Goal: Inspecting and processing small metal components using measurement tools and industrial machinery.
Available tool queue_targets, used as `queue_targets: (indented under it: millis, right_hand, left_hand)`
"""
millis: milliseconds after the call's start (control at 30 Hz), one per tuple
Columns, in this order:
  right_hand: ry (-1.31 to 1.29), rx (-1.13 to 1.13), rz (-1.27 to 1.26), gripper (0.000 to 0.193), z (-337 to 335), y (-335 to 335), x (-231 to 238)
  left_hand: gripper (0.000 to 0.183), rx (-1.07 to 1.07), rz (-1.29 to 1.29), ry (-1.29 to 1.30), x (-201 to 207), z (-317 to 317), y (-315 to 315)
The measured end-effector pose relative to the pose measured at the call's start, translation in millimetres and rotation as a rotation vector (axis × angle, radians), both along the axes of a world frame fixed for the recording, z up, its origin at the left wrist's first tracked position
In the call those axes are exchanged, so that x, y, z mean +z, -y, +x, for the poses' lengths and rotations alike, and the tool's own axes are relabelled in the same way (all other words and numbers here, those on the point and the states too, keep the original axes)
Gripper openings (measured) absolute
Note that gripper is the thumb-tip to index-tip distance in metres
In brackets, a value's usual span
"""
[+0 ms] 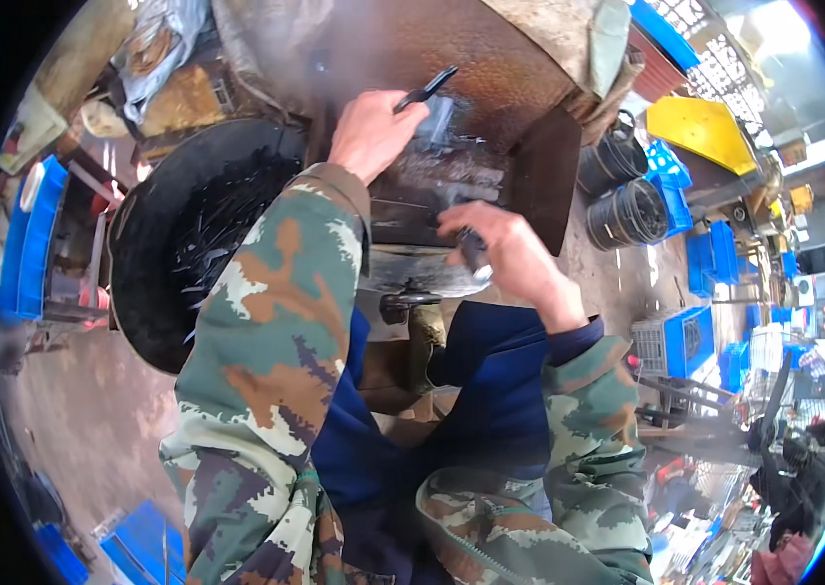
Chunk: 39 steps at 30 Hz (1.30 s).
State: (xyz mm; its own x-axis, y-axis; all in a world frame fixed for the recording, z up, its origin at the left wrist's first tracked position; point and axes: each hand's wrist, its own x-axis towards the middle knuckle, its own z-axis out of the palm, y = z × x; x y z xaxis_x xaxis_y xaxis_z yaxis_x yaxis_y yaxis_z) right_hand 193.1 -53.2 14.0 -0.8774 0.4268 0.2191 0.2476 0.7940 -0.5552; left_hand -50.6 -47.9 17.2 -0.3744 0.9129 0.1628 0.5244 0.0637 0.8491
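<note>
The left hand (pixel 378 132) reaches to the far side of the counter (pixel 402 229), its fingers curled tightly around a slim black tool (pixel 429 88) that points far and to the right. Nearer and to the right, the right hand (pixel 510 249) has its fingers bent around a small dark piece (pixel 474 253) with a shiny near end; the grip covers most of it, so its kind cannot be told. The hands are well apart, both over the counter's middle part. Between them, pale, silvery strips (pixel 471 180) lie on the dark surface.

Beyond rises a reddish-brown sheet (pixel 519 93), and an upright dark metal plate (pixel 547 175) walls off the right side. At the near edge, below the right hand, sits a black knob-like fitting (pixel 407 303).

Just left of the counter, a large black basin (pixel 134 283) holds many thin dark strips (pixel 222 229); the left camouflage sleeve (pixel 281 312) hides part of its right rim. Farther left stands a blue bin (pixel 30 244).

To the right of the metal plate are two black buckets, the nearer one (pixel 627 216) just beside a blue container (pixel 668 175), with a yellow tray (pixel 700 132) farther off. Nearer on the right is a blue-and-grey crate (pixel 675 341).
</note>
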Motion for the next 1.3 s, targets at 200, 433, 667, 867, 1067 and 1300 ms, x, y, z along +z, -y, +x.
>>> queue_targets:
  millis: [200,433,667,867,1067,1300]
  right_hand:
    - [0.181,0.016,-0.056,0.04,4.6,22.5,-3.4]
    - [0.146,-0.21,-0.501,0.024,3.7,-7.8,17.8]
    - [-0.239,-0.615,-0.806,0.024,-11.1,-39.3,20.3]
    - [-0.525,-0.722,-1.006,0.023,-28.9,-51.1,19.9]
    - [-0.718,-0.59,-1.032,0.024,-44.7,-43.1,19.7]
    - [-0.755,-0.632,-0.96,0.016,-48.1,-43.5,18.8]
  left_hand:
    - [0.033,-0.068,-0.036,-0.163,-20.3,-12.5,-2.6]
    - [0.028,-0.207,-0.247,-0.301,-36.9,-10.7,-4.6]
    - [0.029,-0.305,-0.215,-0.155,-79.3,-20.2,-25.4]
    - [0.026,-0.087,-0.145,-0.047,-42.8,-4.3,-27.4]
    - [0.027,-0.358,-0.117,0.482,-4.8,24.9,-5.6]
    - [0.032,-0.355,-0.145,0.649,-4.5,26.2,-3.4]
